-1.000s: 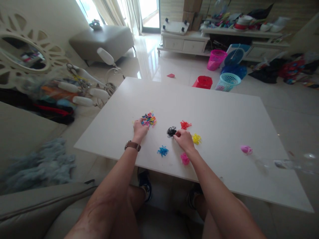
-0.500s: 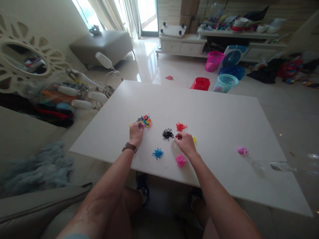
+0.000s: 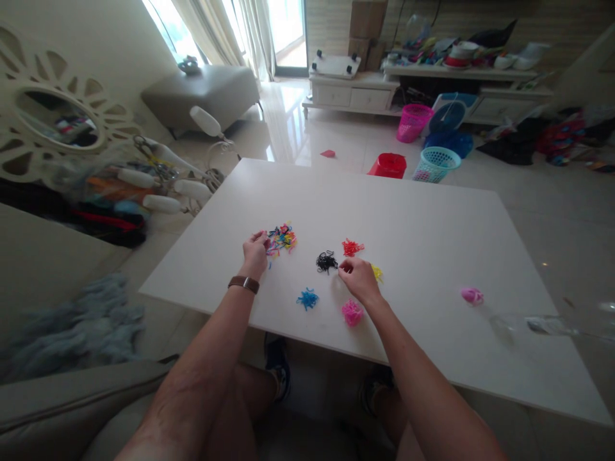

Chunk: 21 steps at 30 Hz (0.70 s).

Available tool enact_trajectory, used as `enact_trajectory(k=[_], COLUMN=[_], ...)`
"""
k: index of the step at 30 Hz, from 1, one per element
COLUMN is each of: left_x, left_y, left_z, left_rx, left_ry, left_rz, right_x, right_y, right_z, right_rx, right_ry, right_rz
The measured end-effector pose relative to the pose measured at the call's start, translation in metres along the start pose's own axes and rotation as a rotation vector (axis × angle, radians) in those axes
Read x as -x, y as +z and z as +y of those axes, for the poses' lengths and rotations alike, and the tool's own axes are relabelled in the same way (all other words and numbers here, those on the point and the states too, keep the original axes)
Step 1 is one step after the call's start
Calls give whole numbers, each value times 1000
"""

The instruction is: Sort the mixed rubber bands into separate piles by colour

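A mixed-colour pile of small rubber bands (image 3: 284,239) lies on the white table (image 3: 408,224). Just left of it is my left hand (image 3: 255,253), fingertips pinched together; whatever is in them is too small to make out. My right hand (image 3: 359,276) is also closed in a pinch, at the right edge of the black rubber bands (image 3: 327,262), its fingertip contents hidden. Red rubber bands (image 3: 352,248) lie beyond that hand, and yellow rubber bands (image 3: 377,274) are partly hidden behind it. Nearer me are blue rubber bands (image 3: 307,298) and pink rubber bands (image 3: 352,312).
A small pink-purple object (image 3: 472,296) and a clear, glass-like object (image 3: 550,325) are on the table's right side. Beyond the far edge stand a red bin (image 3: 390,165), a light-blue basket (image 3: 437,164) and a pink basket (image 3: 414,122). White lamp arms (image 3: 185,188) reach near the left edge.
My left hand has drawn back to the left from the mixed pile, uncovering more of it. My right hand stays beside the black bands. The whole view has shifted slightly.
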<state>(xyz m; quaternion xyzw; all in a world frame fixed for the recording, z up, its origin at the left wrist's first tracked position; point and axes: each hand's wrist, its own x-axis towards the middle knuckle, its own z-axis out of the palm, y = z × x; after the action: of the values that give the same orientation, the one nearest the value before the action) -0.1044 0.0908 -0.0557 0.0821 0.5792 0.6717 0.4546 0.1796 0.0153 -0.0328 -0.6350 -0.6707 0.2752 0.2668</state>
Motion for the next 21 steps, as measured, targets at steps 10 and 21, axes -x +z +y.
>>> enact_trajectory(k=[10,21], left_x=[11,76], left_y=[-13,16], left_z=[32,17], left_rx=[240,269], left_ry=[-321,-459], left_rz=[-157,-417], right_x=[0,2], right_y=[2,-1], right_z=[-3,-15], right_rx=[19,-91], right_ry=[-15,-115], right_rz=[-16,37])
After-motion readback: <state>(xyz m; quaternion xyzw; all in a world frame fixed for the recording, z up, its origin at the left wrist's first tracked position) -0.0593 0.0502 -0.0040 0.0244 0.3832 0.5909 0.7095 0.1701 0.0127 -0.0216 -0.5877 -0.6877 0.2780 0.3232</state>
